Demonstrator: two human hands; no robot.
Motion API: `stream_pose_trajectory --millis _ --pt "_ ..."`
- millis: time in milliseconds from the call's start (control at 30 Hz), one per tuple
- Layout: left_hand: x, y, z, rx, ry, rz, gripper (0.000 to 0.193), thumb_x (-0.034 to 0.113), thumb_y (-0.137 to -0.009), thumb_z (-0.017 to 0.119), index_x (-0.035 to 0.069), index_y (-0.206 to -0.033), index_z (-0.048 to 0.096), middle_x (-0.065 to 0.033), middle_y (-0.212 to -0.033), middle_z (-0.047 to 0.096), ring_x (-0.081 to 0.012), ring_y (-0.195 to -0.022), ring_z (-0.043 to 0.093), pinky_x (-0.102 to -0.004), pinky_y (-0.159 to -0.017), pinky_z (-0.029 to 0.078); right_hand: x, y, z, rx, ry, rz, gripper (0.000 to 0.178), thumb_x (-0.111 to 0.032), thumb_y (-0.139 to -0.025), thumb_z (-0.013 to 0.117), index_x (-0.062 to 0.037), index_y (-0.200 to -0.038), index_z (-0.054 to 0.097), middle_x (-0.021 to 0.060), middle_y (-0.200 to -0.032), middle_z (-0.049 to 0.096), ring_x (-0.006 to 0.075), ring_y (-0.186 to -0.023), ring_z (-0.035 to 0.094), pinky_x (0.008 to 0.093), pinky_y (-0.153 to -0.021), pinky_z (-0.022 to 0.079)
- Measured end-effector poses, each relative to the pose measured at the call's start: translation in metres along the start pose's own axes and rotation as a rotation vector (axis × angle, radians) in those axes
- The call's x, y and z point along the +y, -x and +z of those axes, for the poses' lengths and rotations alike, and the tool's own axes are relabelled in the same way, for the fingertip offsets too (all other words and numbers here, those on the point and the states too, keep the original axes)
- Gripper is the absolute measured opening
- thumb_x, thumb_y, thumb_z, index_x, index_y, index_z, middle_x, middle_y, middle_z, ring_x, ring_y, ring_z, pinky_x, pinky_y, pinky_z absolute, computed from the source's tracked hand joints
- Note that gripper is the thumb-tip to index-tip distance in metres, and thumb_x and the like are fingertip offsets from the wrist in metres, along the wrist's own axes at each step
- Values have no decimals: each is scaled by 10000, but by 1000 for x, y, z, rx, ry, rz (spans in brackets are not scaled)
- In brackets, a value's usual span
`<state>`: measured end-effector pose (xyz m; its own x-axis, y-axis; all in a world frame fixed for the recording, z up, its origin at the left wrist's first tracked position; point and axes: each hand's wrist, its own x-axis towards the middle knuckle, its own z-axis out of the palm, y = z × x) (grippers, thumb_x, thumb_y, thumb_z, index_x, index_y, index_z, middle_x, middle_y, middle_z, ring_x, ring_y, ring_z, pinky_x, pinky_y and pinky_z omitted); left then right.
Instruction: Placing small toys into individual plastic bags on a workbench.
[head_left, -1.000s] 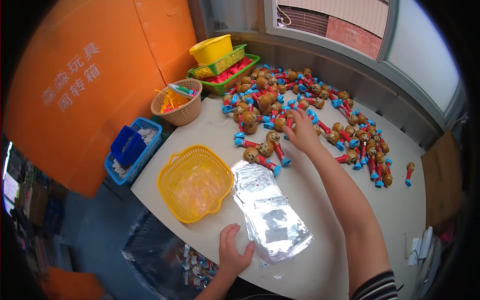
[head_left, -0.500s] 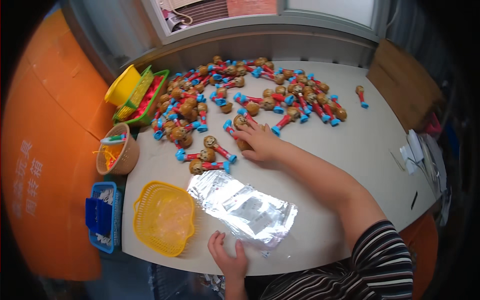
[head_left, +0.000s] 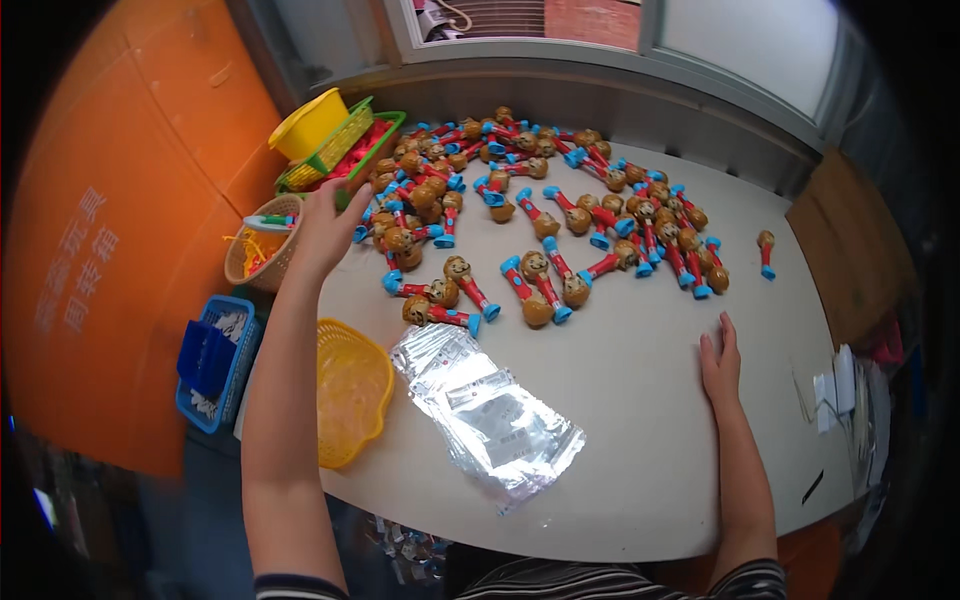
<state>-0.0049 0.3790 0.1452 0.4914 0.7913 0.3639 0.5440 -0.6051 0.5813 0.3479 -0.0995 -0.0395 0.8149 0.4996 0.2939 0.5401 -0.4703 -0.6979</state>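
My left hand (head_left: 328,220) is stretched out at the far left, next to the green basket (head_left: 392,124) of red pieces. Its thumb stands apart from the fingers, and I see nothing held in it. Over the right half of the table, my right hand (head_left: 722,362) is open with nothing in it. Many toy figures (head_left: 458,283) with round brown heads, red bodies and blue ends lie in a loose heap across the back. In front of them are overlapping silver plastic bags (head_left: 500,425). My left forearm partly hides a yellow basket (head_left: 372,400).
A yellow container (head_left: 308,124) rests at the green basket. Beside the table's left edge are a tan basket (head_left: 240,262) with yellow strands and a blue basket (head_left: 240,352) of white pieces. Cardboard (head_left: 850,245) leans at the right, near white strips (head_left: 848,385) and a black stick (head_left: 813,487).
My left hand has gone from beside the bags to the green basket. My right hand has left the toy figures and moved back to the right. The view has shifted.
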Motion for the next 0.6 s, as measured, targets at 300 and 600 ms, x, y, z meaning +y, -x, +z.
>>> stream_pose_trajectory --millis 300,600 --pt "-133 -125 111 -120 141 -528 930 831 -781 530 202 -1465 495 -256 -1535 351 -360 -1455 289 -450 -1185 246 8 -12 3 -67 -117 121 424 -129 -975 557 -24 -1381 498 185 -1391 556 293 -1322 512 392 -1119 378" --pt "-95 -161 212 -504 3 -328 944 753 -757 627 203 -1503 445 -186 -1543 406 -320 -1444 357 -431 -1185 272 10 -15 -2 -38 -33 89 307 -67 -956 562 -19 -1260 572 170 -1364 587 298 -1354 484 406 -1133 357"
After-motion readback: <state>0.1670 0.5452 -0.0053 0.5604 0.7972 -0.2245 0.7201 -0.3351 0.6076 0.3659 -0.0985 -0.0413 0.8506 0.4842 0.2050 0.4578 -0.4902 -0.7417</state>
